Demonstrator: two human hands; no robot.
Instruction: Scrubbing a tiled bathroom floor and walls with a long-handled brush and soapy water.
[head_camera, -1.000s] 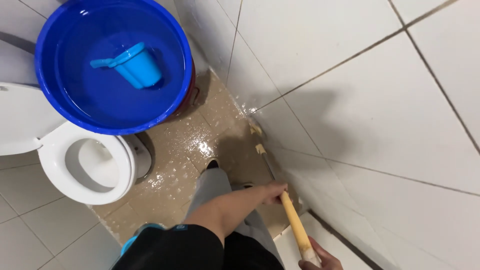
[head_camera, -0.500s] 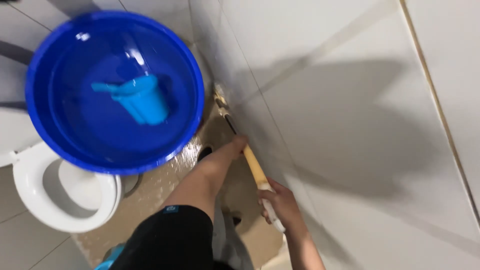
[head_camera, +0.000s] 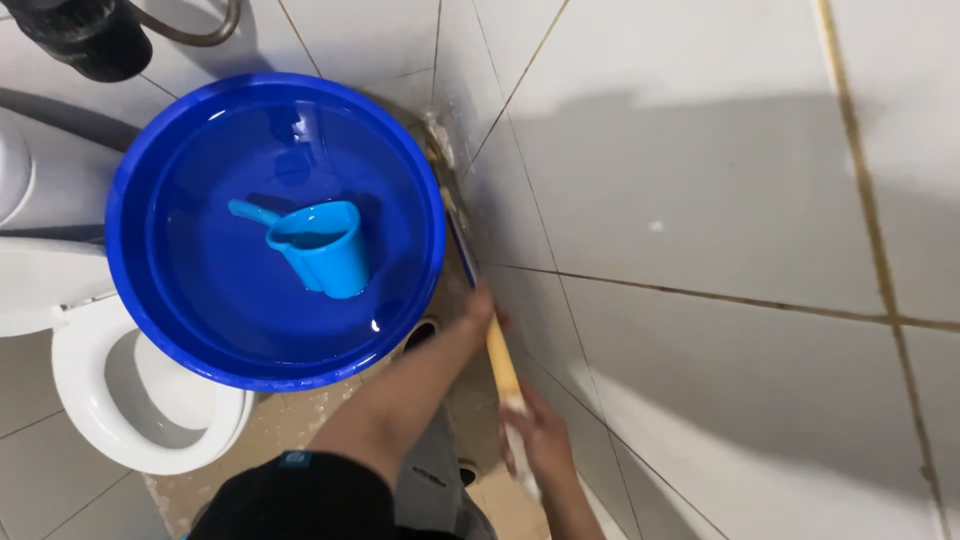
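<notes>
Both hands grip a long-handled brush (head_camera: 497, 352), and the blue bucket (head_camera: 160, 300) serves as the landmark for everything else. The left hand (head_camera: 481, 303) is closed round the yellow handle just right of the bucket's rim; the right hand (head_camera: 538, 440) is wrapped round the pale end of the handle, lower and further from the bucket. The brush head (head_camera: 437, 145) is pressed into the corner behind the bucket's upper right edge, where the white wall tiles (head_camera: 700, 200) meet.

The brown floor (head_camera: 290, 425) below the bucket looks wet and spotted with foam, so that patch seems already worked (the sheen suggests scrubbing, not rinsing). The grout lines on the wall to the right of the bucket are dark and stained, and look untouched. The bucket is full of water, with a light blue scoop (head_camera: 325, 247) floating in it. A white toilet bowl (head_camera: 150, 400) stands at the bucket's lower left.
</notes>
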